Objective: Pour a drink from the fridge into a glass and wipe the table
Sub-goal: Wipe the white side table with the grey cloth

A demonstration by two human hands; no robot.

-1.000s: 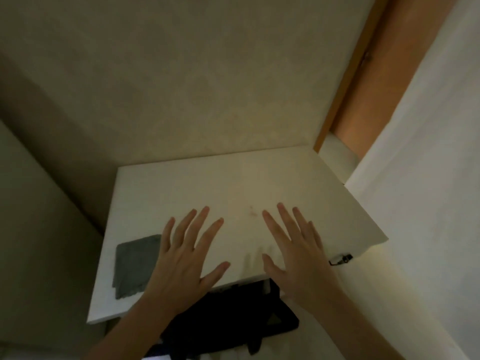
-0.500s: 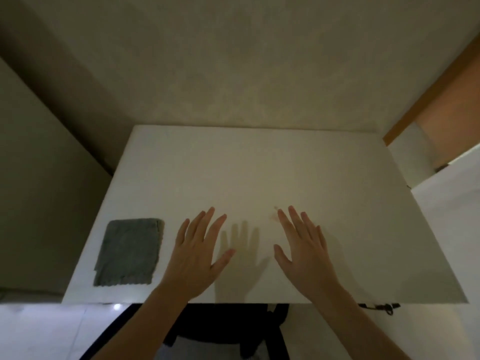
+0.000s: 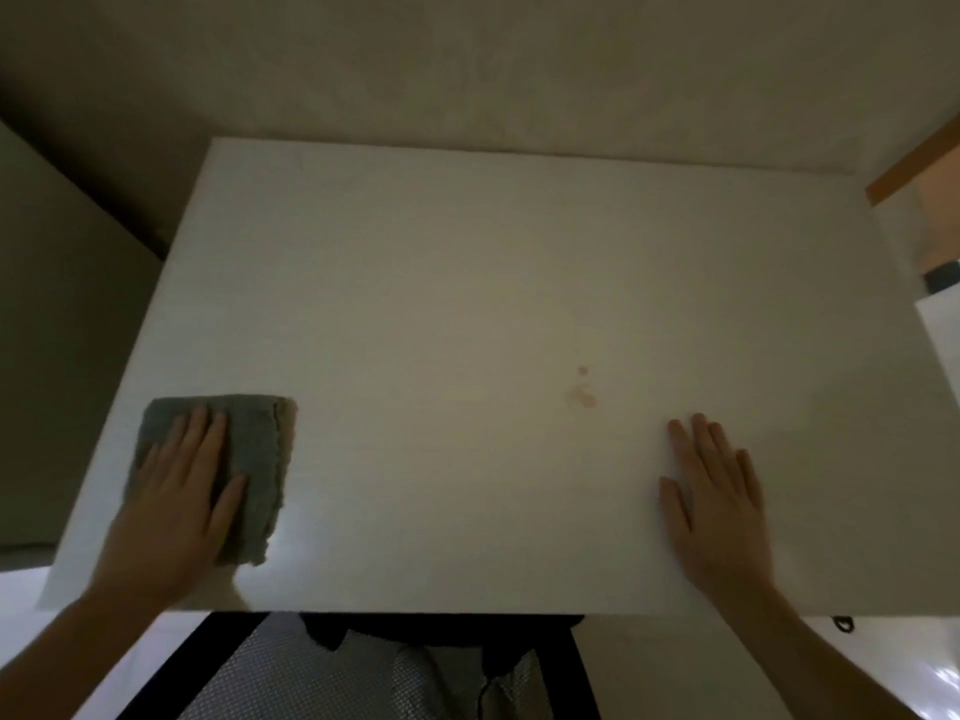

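Observation:
A white table (image 3: 467, 278) fills the view. A folded grey cloth (image 3: 257, 454) lies near its front left corner. My left hand (image 3: 176, 506) rests flat on the cloth, fingers stretched out and pressing down, not curled around it. My right hand (image 3: 719, 506) lies flat on the bare tabletop at the front right, fingers together, holding nothing. Between the hands, a little right of centre, are faint reddish stains (image 3: 582, 394). No drink or glass is in view.
A plain wall (image 3: 467, 70) runs behind the table. A wooden door frame (image 3: 914, 168) shows at the far right. A dark chair with a mesh seat (image 3: 332, 672) stands under the table's front edge. A white surface (image 3: 943, 324) borders the right side.
The view has tilted down and closer to the table. My left hand moved left onto the grey cloth. My right hand moved right and settled flat on the tabletop.

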